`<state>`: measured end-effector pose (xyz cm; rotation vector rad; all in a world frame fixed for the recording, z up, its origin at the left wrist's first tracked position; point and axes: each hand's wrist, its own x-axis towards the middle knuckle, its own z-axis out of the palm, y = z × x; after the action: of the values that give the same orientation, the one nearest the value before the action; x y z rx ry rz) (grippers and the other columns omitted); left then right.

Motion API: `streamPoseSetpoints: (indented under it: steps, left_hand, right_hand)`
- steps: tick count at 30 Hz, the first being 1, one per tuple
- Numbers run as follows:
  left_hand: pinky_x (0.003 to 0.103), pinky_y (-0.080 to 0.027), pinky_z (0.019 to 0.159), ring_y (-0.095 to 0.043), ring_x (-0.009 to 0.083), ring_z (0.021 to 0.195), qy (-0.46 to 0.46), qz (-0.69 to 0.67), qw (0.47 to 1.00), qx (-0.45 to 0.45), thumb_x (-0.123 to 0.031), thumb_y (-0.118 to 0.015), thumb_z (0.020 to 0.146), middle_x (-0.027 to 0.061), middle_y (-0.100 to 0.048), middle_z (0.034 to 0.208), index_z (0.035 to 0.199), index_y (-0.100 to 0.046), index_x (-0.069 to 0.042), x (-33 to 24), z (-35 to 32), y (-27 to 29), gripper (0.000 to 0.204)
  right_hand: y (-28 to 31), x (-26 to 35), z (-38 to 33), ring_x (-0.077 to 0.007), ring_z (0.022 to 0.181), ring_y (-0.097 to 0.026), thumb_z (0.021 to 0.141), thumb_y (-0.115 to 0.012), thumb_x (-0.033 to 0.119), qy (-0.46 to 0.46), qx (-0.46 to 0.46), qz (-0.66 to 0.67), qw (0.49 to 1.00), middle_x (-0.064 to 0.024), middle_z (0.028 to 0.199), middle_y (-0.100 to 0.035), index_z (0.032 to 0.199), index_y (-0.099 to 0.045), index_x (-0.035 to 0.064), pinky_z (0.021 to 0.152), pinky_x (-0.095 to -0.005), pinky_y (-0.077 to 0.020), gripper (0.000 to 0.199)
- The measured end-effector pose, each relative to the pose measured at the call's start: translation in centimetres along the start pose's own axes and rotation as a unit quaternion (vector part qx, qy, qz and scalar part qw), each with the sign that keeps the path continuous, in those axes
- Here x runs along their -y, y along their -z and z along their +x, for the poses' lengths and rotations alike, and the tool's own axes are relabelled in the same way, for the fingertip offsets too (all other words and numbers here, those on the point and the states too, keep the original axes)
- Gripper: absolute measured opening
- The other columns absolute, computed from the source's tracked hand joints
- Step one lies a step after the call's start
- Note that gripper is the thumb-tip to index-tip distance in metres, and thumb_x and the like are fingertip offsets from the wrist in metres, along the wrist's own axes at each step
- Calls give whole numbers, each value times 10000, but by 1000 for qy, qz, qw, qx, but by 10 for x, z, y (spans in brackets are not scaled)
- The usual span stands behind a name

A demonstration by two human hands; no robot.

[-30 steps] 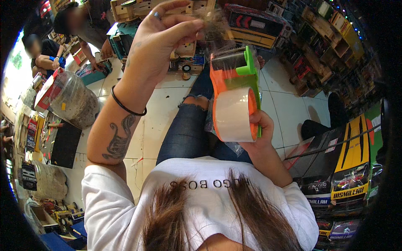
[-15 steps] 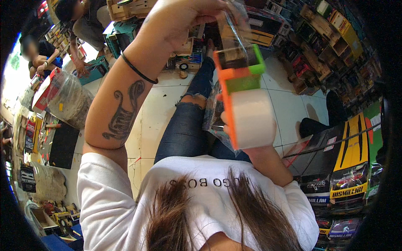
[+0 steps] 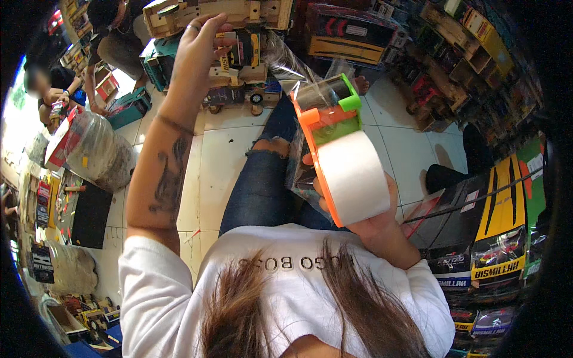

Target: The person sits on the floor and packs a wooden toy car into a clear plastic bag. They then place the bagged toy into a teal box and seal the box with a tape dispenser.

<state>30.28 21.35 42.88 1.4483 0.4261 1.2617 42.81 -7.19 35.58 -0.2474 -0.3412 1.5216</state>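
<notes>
In my right hand (image 3: pixel 388 197) is an orange and green tape dispenser (image 3: pixel 316 134), tilted, with a wide roll of whitish tape (image 3: pixel 356 178) on it. My fingers wrap round its orange side. Past its far end lies crinkled clear plastic film (image 3: pixel 289 59). A plastic-wrapped item (image 3: pixel 302 170) shows partly behind the dispenser, over my leg. My left hand (image 3: pixel 206 42) reaches out at the upper left, fingers apart, in front of a wooden toy truck body (image 3: pixel 262 13). Whether it touches the wood I cannot tell.
Wooden toy trucks (image 3: pixel 239 68) stand ahead on the tiled floor. Wrapped black and yellow toy trucks (image 3: pixel 498 230) stack at my right. A large plastic-wrapped roll (image 3: pixel 98 146) lies at the left. Two other people work at the upper left. Shelved wooden pieces (image 3: pixel 459 53) fill the upper right.
My left hand has left the dispenser's far end and swung leftward toward the wooden truck body. The dispenser in my right hand has tipped and shifted slightly left and nearer.
</notes>
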Motion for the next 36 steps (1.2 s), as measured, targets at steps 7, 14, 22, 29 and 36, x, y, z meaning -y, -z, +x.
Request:
streamPoseSetpoints:
  steps: [7, 14, 22, 29, 36]
  left_hand:
    - [388, -368, 1019, -528, 245, 1150, -369, 280, 813, 352, -261, -637, 879, 80, -594, 1192, 1178, -601, -79, -51, -35, -10, 352]
    - [346, -451, 849, -601, 201, 916, -280, 238, 700, 613, -151, -663, 858, 65, -651, 924, 976, -630, -25, -81, 6, -13, 176]
    - [302, -472, 730, -587, 137, 770, -61, 224, 643, 730, -272, -636, 901, 40, -645, 817, 919, -649, 15, -78, 35, -27, 288]
    - [270, -523, 652, -618, 146, 703, -142, 353, 911, 158, -345, -654, 878, 39, -675, 877, 1048, -673, -56, -78, 31, -20, 335]
    - [497, -307, 1033, -619, 231, 982, -401, 371, 829, 121, -568, -729, 650, 100, -635, 1077, 1129, -610, -42, -71, -144, -48, 722]
  right_hand:
    - [-2, -4, -2, -331, 1096, -582, 906, -390, 330, -12, -90, -259, 962, -298, 1352, -408, 1352, -365, -80, 856, -472, -525, 606]
    - [4, -6, 4, -329, 1078, -593, 897, -376, 256, -25, -45, -53, 997, -325, 1338, -403, 1341, -366, -102, 829, -430, -550, 570]
    - [10, -8, -1, -319, 1003, -621, 900, -385, 262, -40, -50, 4, 998, -294, 1315, -438, 1324, -377, -108, 757, -428, -562, 563]
    - [5, -8, 8, -293, 1075, -574, 908, -407, 263, -30, -24, -6, 999, -210, 1305, -477, 1336, -408, -28, 834, -443, -509, 519]
    - [-27, -12, 26, -230, 915, -584, 786, -504, 154, 78, -79, -66, 992, -101, 996, -569, 1201, -475, 24, 861, -375, -471, 436]
